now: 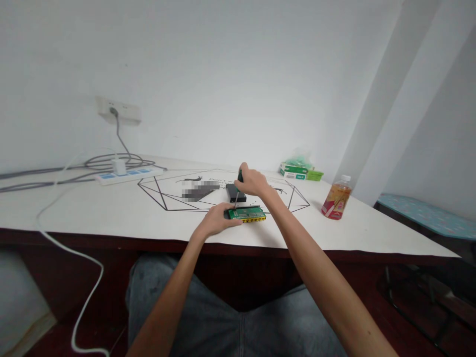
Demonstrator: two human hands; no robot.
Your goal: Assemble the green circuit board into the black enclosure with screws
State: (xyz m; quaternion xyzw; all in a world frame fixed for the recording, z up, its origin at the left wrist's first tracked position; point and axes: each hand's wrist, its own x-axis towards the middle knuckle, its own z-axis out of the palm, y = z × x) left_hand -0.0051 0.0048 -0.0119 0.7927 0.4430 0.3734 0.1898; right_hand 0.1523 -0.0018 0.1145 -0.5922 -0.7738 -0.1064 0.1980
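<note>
A green circuit board (248,213) with a row of yellow ports along its near edge lies on the white table mat, close to the front edge. My left hand (217,218) grips its left end, thumb along the near side. My right hand (251,180) is wrapped round the dark green handle of a screwdriver (237,197). The shaft points steeply down, and its tip meets the board's left part beside my left fingers. Just behind the board sits a small black box (236,194). Several tiny dark specks, perhaps screws, lie to its right.
A dark flat piece (201,191), partly pixelated, lies left of the black box. On the right stands a drink bottle (336,197); behind are green-and-white boxes (293,170). A power strip (128,175) with cables occupies the back left, and a white cable (87,255) hangs over the front edge.
</note>
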